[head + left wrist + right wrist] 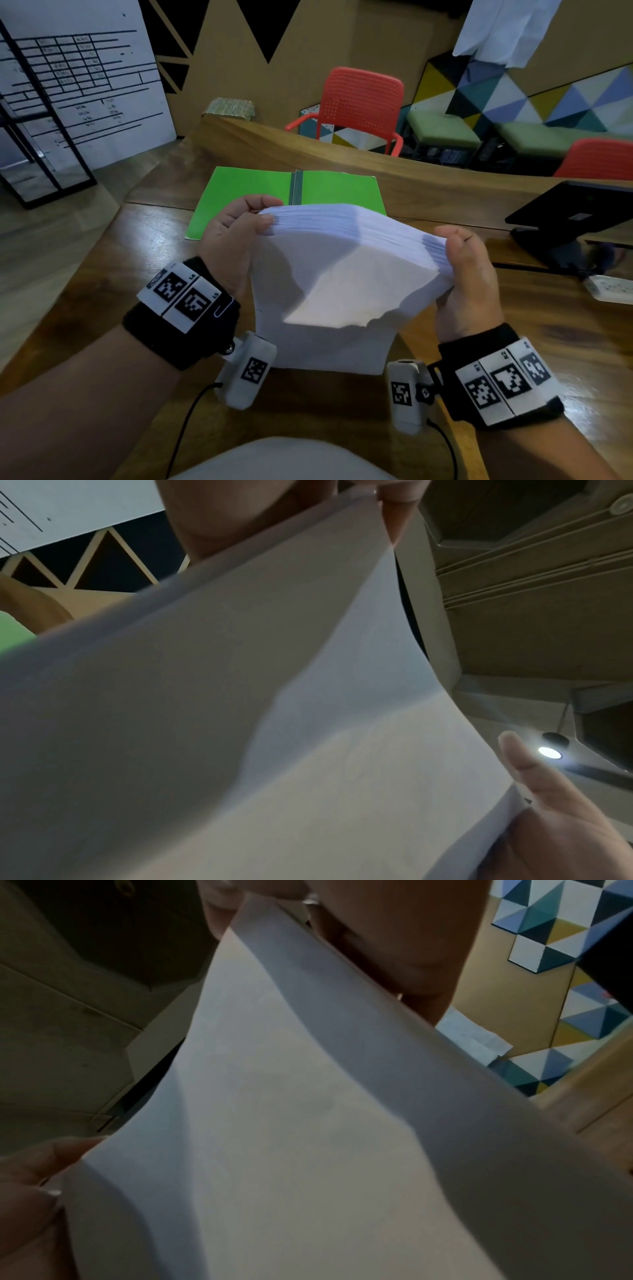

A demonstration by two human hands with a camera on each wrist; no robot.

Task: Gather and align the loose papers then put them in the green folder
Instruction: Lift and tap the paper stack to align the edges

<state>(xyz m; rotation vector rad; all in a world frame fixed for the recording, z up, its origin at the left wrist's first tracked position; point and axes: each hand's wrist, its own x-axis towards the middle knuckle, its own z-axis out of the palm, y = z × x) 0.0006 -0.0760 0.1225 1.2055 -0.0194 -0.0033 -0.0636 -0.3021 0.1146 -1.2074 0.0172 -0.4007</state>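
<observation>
A thick stack of white papers [342,274] stands on its lower edge on the wooden table, bowed toward me. My left hand [236,233] grips its upper left side and my right hand [469,270] grips its upper right side. The green folder [246,195] lies open and flat on the table just behind the stack, partly hidden by it. In the left wrist view the papers [240,710] fill the frame, with my left hand [342,504] pinching their top corner. The right wrist view shows the papers [308,1123] held at the top by my right hand [394,939].
A black laptop on a stand [568,219] sits at the right of the table, with a white power strip [609,289] near it. A raised wooden ledge [342,154] runs behind the folder. Red chairs [359,106] stand beyond it.
</observation>
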